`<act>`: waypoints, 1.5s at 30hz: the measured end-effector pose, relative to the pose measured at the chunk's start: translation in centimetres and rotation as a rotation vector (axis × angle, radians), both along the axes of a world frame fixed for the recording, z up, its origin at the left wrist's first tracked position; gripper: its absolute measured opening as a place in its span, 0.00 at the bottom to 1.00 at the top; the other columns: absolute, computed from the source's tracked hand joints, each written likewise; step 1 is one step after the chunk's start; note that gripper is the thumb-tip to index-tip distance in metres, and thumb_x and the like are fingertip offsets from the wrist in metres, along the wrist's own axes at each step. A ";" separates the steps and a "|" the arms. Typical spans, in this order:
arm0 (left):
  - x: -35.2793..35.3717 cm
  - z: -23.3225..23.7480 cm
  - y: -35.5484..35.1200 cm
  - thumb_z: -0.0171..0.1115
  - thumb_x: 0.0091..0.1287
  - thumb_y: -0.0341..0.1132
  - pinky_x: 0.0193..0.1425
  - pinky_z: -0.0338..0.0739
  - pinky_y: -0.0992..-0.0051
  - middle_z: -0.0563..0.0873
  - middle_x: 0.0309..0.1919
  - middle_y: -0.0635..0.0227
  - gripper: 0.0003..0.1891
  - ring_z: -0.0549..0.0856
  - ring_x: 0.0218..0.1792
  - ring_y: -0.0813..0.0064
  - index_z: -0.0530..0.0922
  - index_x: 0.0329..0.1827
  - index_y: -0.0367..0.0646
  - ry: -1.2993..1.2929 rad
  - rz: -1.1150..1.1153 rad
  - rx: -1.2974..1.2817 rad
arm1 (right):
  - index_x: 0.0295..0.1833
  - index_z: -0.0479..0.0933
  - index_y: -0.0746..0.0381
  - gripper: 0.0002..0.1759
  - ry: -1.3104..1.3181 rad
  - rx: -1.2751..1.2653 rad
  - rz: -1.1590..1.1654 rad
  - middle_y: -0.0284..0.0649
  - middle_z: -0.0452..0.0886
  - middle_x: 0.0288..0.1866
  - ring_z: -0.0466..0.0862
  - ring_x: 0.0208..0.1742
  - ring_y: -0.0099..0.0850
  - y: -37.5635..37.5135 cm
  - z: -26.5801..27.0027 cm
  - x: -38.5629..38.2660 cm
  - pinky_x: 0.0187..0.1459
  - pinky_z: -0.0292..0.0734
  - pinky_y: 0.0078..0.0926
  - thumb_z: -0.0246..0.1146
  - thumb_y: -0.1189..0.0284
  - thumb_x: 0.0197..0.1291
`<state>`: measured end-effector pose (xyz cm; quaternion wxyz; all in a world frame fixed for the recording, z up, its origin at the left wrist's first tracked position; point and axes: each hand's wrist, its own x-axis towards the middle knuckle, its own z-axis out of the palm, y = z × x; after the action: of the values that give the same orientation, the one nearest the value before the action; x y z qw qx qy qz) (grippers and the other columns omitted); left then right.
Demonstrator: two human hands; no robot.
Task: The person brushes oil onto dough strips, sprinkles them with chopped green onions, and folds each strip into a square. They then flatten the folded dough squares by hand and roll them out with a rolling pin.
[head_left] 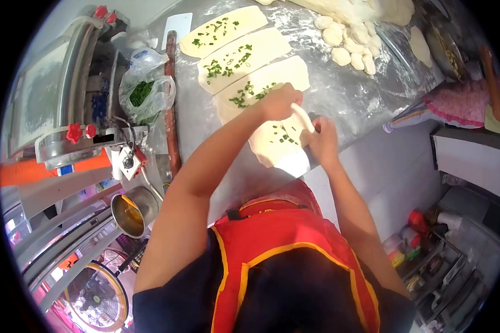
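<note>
- Nearest dough sheet [268,147] lay flat on the floured tabletop [341,94], close to the person's front, its R edge lifted btwn both hands.
- That raised edge ran slantwise, from the L hand [282,102] at its far end down to the R hand [323,140] at its near end; so the edge's long axis = line btwn the two sets of fingers.
- L fingers: closed on the far end, apparently a pinch; tips partly hidden, exact grip hard to tell.
- R fingers: pinched on the near end, thumb side toward the dough.
- Rest of sheet, w/ a few bits of chopped green onion [284,139], stretched L of the R hand and nearer the body than the L hand. R hand was closer to the sheet's near corner; L forearm crossed above its L part.
- Third dough sheet [286,72] lay just beyond, partly under the L hand & forearm, w/ its long axis running lower L to upper R, approx parallel to the two sheets farther off.
- Dough balls [354,44] sat well apart, far R; rolling pin [172,111] far L.
</note>
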<state>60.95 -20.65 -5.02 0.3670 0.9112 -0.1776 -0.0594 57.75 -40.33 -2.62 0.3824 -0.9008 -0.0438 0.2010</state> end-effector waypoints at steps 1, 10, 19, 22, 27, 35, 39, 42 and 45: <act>-0.7 0.4 0.9 0.59 0.55 0.25 0.48 0.74 0.64 0.78 0.40 0.61 0.07 0.79 0.44 0.58 0.75 0.36 0.42 0.010 -0.027 -0.086 | 0.43 0.72 0.66 0.16 -0.189 0.043 0.031 0.50 0.77 0.38 0.78 0.43 0.47 0.2 -0.4 -1.6 0.44 0.73 0.40 0.65 0.76 0.47; -11.1 1.2 6.4 0.55 0.52 0.17 0.54 0.73 0.65 0.78 0.44 0.60 0.13 0.77 0.51 0.58 0.73 0.39 0.42 0.096 0.072 -0.153 | 0.48 0.74 0.63 0.17 -0.481 0.156 0.523 0.46 0.77 0.48 0.76 0.50 0.47 3.3 0.4 -8.5 0.53 0.71 0.40 0.64 0.78 0.51; -15.1 0.2 4.5 0.59 0.54 0.21 0.62 0.72 0.63 0.80 0.52 0.60 0.17 0.77 0.57 0.57 0.78 0.48 0.41 -0.243 0.239 -0.033 | 0.71 0.60 0.66 0.36 -0.612 -0.135 0.716 0.52 0.60 0.73 0.61 0.74 0.48 6.2 -0.6 -4.6 0.72 0.54 0.46 0.59 0.60 0.62; -16.8 -0.6 3.9 0.59 0.55 0.22 0.64 0.71 0.63 0.81 0.54 0.60 0.18 0.77 0.59 0.58 0.78 0.51 0.41 -0.254 0.267 0.008 | 0.73 0.57 0.66 0.41 -0.620 -0.222 0.812 0.51 0.58 0.75 0.58 0.76 0.46 7.2 -2.2 -5.6 0.74 0.50 0.49 0.57 0.51 0.63; -17.3 -1.8 4.4 0.59 0.56 0.22 0.61 0.73 0.62 0.83 0.53 0.59 0.19 0.80 0.56 0.58 0.79 0.52 0.43 -0.261 0.327 0.003 | 0.73 0.56 0.66 0.43 -0.609 -0.230 0.785 0.52 0.57 0.75 0.57 0.76 0.46 7.8 -2.6 -6.3 0.74 0.49 0.50 0.58 0.50 0.62; -4.3 1.0 5.4 0.53 0.64 0.27 0.53 0.76 0.62 0.83 0.46 0.55 0.13 0.82 0.48 0.54 0.79 0.50 0.41 -0.152 0.487 -0.120 | 0.63 0.71 0.65 0.25 -0.234 0.220 0.182 0.53 0.71 0.63 0.73 0.62 0.47 4.4 -0.7 0.3 0.63 0.67 0.39 0.61 0.67 0.62; 5.2 -0.4 3.7 0.54 0.61 0.27 0.55 0.75 0.62 0.84 0.47 0.54 0.15 0.81 0.50 0.54 0.79 0.51 0.39 -0.032 0.466 0.044 | 0.51 0.75 0.67 0.18 -0.269 0.059 -0.030 0.52 0.73 0.54 0.74 0.56 0.47 3.0 -2.3 7.7 0.58 0.70 0.40 0.65 0.69 0.57; 9.7 -2.3 2.3 0.56 0.60 0.27 0.56 0.75 0.63 0.84 0.47 0.54 0.15 0.81 0.51 0.54 0.79 0.51 0.39 0.029 0.399 0.104 | 0.47 0.75 0.67 0.19 -0.419 -0.165 0.023 0.51 0.72 0.53 0.72 0.58 0.48 4.0 -3.7 9.3 0.60 0.68 0.39 0.68 0.68 0.54; 11.4 -3.5 1.4 0.60 0.57 0.29 0.54 0.76 0.65 0.85 0.44 0.55 0.16 0.83 0.48 0.56 0.80 0.50 0.38 0.014 0.397 0.108 | 0.42 0.75 0.66 0.17 -0.300 -0.137 -0.047 0.51 0.71 0.54 0.70 0.58 0.48 4.7 -4.0 9.3 0.60 0.68 0.39 0.69 0.68 0.51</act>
<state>72.38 -19.21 -8.56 0.3233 0.9462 0.0113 -0.0017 67.09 -35.66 -6.60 0.3140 -0.9454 -0.0655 0.0576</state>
